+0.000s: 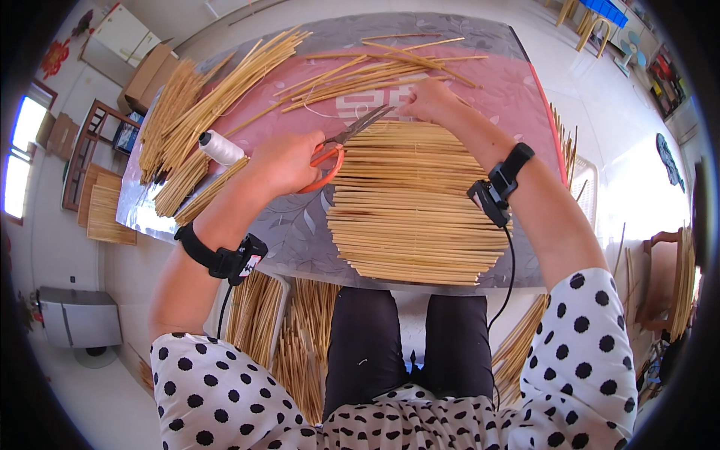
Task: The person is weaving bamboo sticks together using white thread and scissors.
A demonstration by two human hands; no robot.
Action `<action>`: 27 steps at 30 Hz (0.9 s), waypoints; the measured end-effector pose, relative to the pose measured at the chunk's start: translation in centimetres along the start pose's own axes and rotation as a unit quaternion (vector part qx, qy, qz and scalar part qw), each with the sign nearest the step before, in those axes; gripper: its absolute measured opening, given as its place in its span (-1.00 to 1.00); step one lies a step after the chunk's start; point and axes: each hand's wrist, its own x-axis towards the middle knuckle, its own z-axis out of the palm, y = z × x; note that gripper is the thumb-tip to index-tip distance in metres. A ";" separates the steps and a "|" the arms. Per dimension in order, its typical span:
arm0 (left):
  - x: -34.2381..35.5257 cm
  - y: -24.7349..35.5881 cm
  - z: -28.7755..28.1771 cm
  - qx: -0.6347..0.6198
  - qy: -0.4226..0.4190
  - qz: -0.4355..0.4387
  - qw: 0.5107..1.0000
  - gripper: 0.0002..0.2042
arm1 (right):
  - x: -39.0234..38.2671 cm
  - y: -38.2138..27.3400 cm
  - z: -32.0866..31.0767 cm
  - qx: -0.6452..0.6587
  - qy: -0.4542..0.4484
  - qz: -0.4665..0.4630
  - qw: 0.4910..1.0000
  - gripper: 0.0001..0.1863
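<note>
My left hand [285,161] is closed round the orange handles of a pair of scissors [364,124]. The blades stand a little apart at the far edge of a mat of straw-coloured stalks [416,202], pointing towards my right hand. Just beyond that edge, my right hand [430,102] is pinched together; whatever its fingers hold is too small to make out. The stalks of the mat lie side by side, left to right, forming a rounded outline on the table in front of me. A white spool of thread [221,148] lies left of my left hand.
Bundles of stalks [217,97] cover the table's left side, and loose stalks [375,75] lie at the back. A patterned cover [292,232] spreads over the table [525,259]. More stalks [300,330] stand below the near edge, by my legs.
</note>
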 end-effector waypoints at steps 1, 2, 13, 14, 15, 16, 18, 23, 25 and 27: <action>0.0 0.0 -0.1 0.001 -0.001 -0.001 1.000 -0.65 | -0.4 -0.2 -0.3 -0.001 0.001 -0.017 1.000 -0.59; -0.1 -0.1 -0.1 0.002 0.003 0.004 1.000 -0.67 | -0.7 -0.5 -0.4 -0.001 0.003 -0.035 0.999 -0.60; 1.7 0.2 0.6 0.032 -0.023 0.035 0.999 -0.79 | 0.5 -0.2 -0.2 -0.085 -0.027 -0.045 0.995 -0.67; 2.1 0.1 0.7 0.023 -0.022 0.046 0.998 -0.79 | 0.6 0.1 -0.3 -0.088 -0.034 -0.065 0.993 -0.64; 2.3 0.0 0.8 0.014 -0.021 0.057 0.998 -0.79 | 0.7 0.1 -0.2 -0.088 -0.036 -0.066 0.993 -0.64; 2.6 -0.1 0.8 0.014 -0.021 0.056 0.998 -0.79 | 0.7 0.1 -0.1 -0.085 -0.032 -0.073 0.993 -0.62; 3.2 0.1 0.8 0.028 -0.027 0.058 0.998 -0.81 | 0.8 0.2 0.0 -0.082 -0.030 -0.081 0.993 -0.60; 4.0 1.7 0.4 0.049 -0.053 0.044 0.996 -0.80 | 0.9 0.7 0.2 -0.009 -0.020 -0.080 0.997 -0.55; 4.1 2.3 0.2 0.062 -0.064 0.034 0.995 -0.79 | 0.9 0.4 0.2 -0.009 -0.015 -0.087 0.996 -0.56; 4.4 2.9 0.1 0.087 -0.085 0.016 0.993 -0.78 | 1.1 0.7 0.3 -0.010 -0.008 -0.090 0.996 -0.56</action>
